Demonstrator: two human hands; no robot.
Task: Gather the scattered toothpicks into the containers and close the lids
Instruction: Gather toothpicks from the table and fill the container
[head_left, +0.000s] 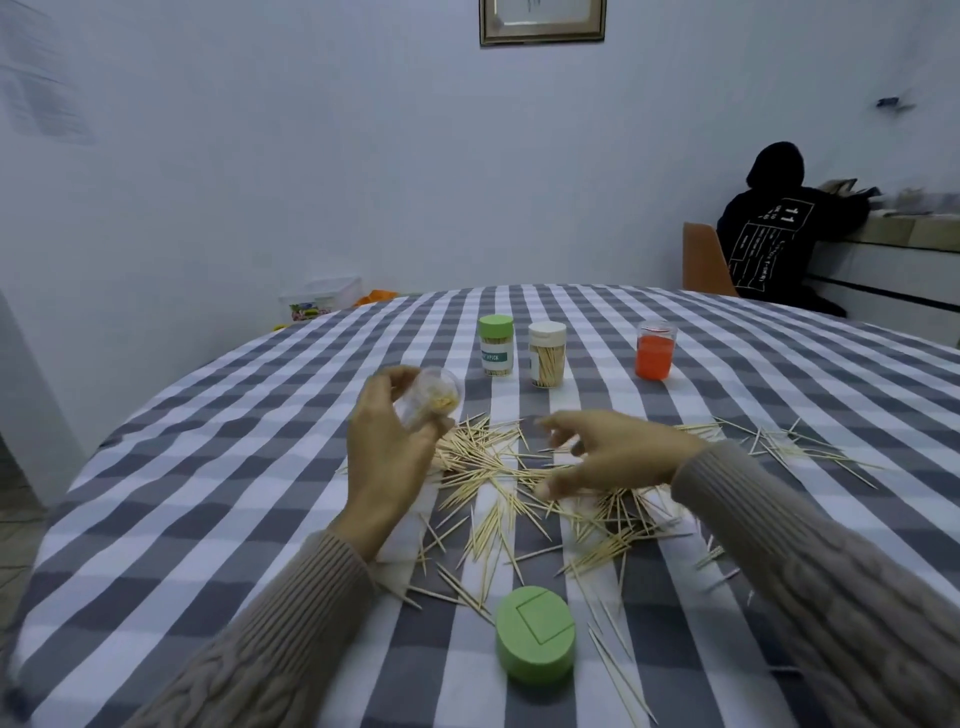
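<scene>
My left hand grips a clear open container, tilted, with some toothpicks inside. My right hand hovers over the pile of scattered toothpicks, fingers spread and loosely curled, blurred; it holds nothing that I can see. A loose green lid lies near the front of the table. At the back stand a green-lidded container and a white-lidded container, both shut and filled, plus an orange container.
The checked tablecloth covers a round table. More toothpicks lie to the right. A person in a black hoodie sits on a chair at the back right. A plastic box stands beyond the far edge.
</scene>
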